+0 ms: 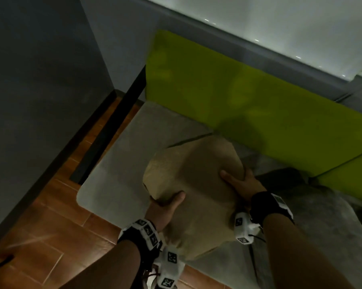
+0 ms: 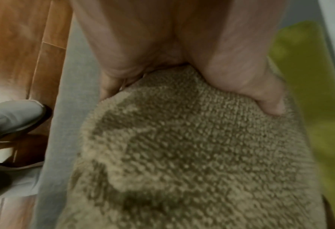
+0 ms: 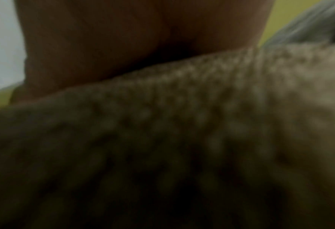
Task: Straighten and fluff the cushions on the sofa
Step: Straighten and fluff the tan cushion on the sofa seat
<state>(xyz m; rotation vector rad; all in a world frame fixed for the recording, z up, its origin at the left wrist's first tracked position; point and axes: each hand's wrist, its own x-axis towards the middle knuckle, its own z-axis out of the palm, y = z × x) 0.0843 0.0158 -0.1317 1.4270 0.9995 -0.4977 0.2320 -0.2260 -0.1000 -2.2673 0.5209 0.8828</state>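
I've got both hands on one tan cushion (image 1: 193,195), and the grip is firm on each side. My left hand (image 1: 165,207) clamps the near left edge, thumb over the top face, and the fingers (image 2: 107,86) curl down under the edge, mostly hidden. My right hand (image 1: 241,184) pinches the right edge, thumb laid across the top, fingers wrapped round behind where I can't see them. From the right wrist there's only a dark palm against blurred, nubbly fabric; no finger can be made out there.

The cushion sits tilted between my hands above the pale grey seat (image 1: 121,163) of the sofa, its far corner towards the green back pads. Whether its underside touches the seat, I can't tell.

I count two green back pads: a long one (image 1: 228,97) and a second one (image 1: 346,178) cut off at the right edge. Just right of the cushion lies a darker grey heap (image 1: 313,209), rumpled, too dim to say if it's a cushion or a throw.

To the left there's wooden floor (image 1: 57,222), a black strip (image 1: 113,126) beside the seat and a grey wall (image 1: 40,80). The left wrist view catches one pale shoe (image 2: 11,116) on the floor, partly cut off.
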